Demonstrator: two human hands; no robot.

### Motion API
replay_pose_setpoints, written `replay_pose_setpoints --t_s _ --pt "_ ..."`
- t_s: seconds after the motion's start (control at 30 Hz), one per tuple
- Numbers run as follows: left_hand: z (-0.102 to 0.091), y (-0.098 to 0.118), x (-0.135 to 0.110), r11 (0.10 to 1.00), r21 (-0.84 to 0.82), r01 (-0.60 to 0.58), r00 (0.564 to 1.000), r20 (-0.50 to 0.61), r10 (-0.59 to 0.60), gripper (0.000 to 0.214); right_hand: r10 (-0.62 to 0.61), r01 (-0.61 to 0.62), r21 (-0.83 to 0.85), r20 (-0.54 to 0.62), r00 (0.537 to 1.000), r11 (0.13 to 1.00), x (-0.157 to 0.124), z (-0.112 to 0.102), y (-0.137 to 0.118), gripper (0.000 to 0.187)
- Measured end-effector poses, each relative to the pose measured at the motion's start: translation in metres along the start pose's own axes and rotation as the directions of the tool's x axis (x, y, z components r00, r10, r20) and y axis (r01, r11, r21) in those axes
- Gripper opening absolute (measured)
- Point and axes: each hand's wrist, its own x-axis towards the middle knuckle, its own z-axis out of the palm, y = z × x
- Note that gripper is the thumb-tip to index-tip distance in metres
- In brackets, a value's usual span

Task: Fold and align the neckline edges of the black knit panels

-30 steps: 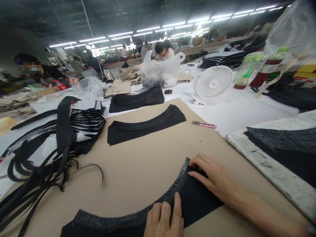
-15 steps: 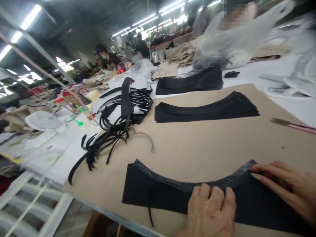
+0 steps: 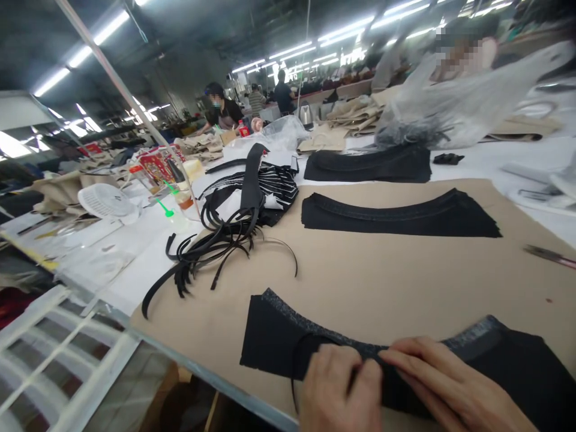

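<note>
A curved black fabric piece (image 3: 270, 339) with a grey speckled upper edge lies on brown paper (image 3: 382, 270) at the near table edge. My left hand (image 3: 339, 390) rests on its middle with fingers curled against the edge. My right hand (image 3: 450, 384) lies beside it, fingers stretched leftward and pressing the same edge, fingertips meeting the left hand. A thin black strip (image 3: 294, 360) loops out from under my left hand.
A stack of curved black pieces (image 3: 400, 216) and another (image 3: 369, 165) lie farther back. A tangle of black strips (image 3: 216, 246) sits to the left. A knife (image 3: 549, 257) lies at right. A white fan (image 3: 105, 201), bottles and other people are beyond.
The view has swung left. My right hand has slid leftward along the fabric's edge until it meets my left hand, which stays on the middle of the piece.
</note>
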Motion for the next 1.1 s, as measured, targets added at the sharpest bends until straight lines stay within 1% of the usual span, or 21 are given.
replay_pose_setpoints --t_s 0.03,0.07,0.13,0.2,0.23,0.3,0.43,0.47,0.5,0.53,0.57,0.63,0.67,0.73,0.77,0.8,0.83,0.87,0.93,1.03,1.1 --pt "-0.015 -0.015 0.005 0.999 0.019 0.034 0.995 0.089 -0.035 0.026 -0.009 0.009 -0.013 -0.003 1.0 1.0 0.008 0.0 -0.005 0.037" --pt "-0.029 -0.03 0.009 0.993 0.071 0.099 0.977 0.182 -0.111 0.032 -0.016 0.016 -0.031 -0.001 1.0 0.999 0.014 0.001 -0.01 0.037" --pt "-0.049 -0.055 0.016 0.964 0.145 0.224 0.906 0.332 -0.261 0.025 -0.03 0.03 -0.072 0.008 1.0 0.997 0.022 0.004 -0.017 0.039" --pt "-0.058 -0.069 0.018 0.947 0.174 0.268 0.842 0.435 -0.319 0.013 -0.058 0.059 -0.121 0.014 0.998 0.991 0.024 0.009 -0.019 0.044" --pt "-0.059 -0.072 0.017 0.946 0.177 0.27 0.828 0.46 -0.322 0.01 -0.075 0.077 -0.149 0.017 0.997 0.986 0.023 0.012 -0.02 0.047" --pt "-0.057 -0.075 0.015 0.952 0.175 0.251 0.834 0.46 -0.304 0.014 -0.092 0.095 -0.204 0.026 0.995 0.974 0.019 0.018 -0.019 0.051" --pt "-0.055 -0.078 0.016 0.972 0.131 0.193 0.89 0.394 -0.23 0.02 -0.077 0.079 -0.236 0.017 0.997 0.969 0.012 0.026 -0.016 0.053" --pt "-0.056 -0.08 0.018 0.972 0.11 0.208 0.888 0.395 -0.235 0.02 -0.079 0.077 -0.234 -0.001 0.997 0.969 0.012 0.027 -0.016 0.053" --pt "-0.058 -0.082 0.022 0.965 0.09 0.247 0.873 0.41 -0.262 0.02 -0.083 0.077 -0.23 -0.018 0.996 0.97 0.012 0.027 -0.017 0.053" --pt "-0.06 -0.083 0.026 0.948 0.072 0.311 0.844 0.438 -0.31 0.02 -0.087 0.077 -0.227 -0.034 0.996 0.971 0.012 0.027 -0.017 0.053" --pt "-0.063 -0.085 0.031 0.92 0.054 0.389 0.799 0.477 -0.366 0.019 -0.086 0.073 -0.229 -0.047 0.995 0.971 0.013 0.027 -0.017 0.053" --pt "-0.068 -0.088 0.042 0.832 0.003 0.555 0.676 0.581 -0.454 0.011 -0.088 0.073 -0.233 -0.055 0.995 0.97 0.014 0.027 -0.017 0.053" --pt "-0.071 -0.09 0.048 0.775 -0.035 0.63 0.605 0.647 -0.463 0.01 -0.091 0.077 -0.234 -0.049 0.995 0.969 0.013 0.027 -0.017 0.053" --pt "-0.077 -0.096 0.06 0.648 -0.123 0.752 0.474 0.783 -0.402 0.027 -0.089 0.078 -0.243 -0.031 0.996 0.967 0.012 0.028 -0.015 0.052" --pt "-0.079 -0.098 0.065 0.584 -0.149 0.798 0.423 0.829 -0.366 0.035 -0.091 0.083 -0.249 -0.018 0.996 0.965 0.01 0.029 -0.014 0.053" --pt "-0.081 -0.101 0.07 0.529 -0.164 0.833 0.388 0.854 -0.347 0.041 -0.094 0.088 -0.258 -0.009 0.996 0.962 0.009 0.03 -0.013 0.054" --pt "-0.083 -0.104 0.075 0.489 -0.174 0.855 0.374 0.859 -0.349 0.044 -0.096 0.092 -0.27 -0.003 0.995 0.959 0.007 0.031 -0.012 0.054" --pt "-0.084 -0.106 0.079 0.465 -0.185 0.866 0.378 0.852 -0.364 0.044 -0.098 0.094 -0.277 0.001 0.995 0.956 0.006 0.032 -0.011 0.055" --pt "-0.085 -0.111 0.084 0.456 -0.195 0.868 0.395 0.829 -0.397 0.041 -0.108 0.104 -0.276 0.001 0.994 0.956 0.005 0.033 -0.01 0.055" --pt "-0.08 -0.118 0.089 0.501 -0.155 0.851 0.394 0.82 -0.416 0.035 -0.12 0.116 -0.263 -0.002 0.993 0.958 0.007 0.033 -0.009 0.053" --pt "-0.076 -0.122 0.089 0.567 -0.103 0.817 0.406 0.802 -0.438 0.031 -0.129 0.124 -0.267 -0.002 0.992 0.956 0.008 0.032 -0.009 0.053"
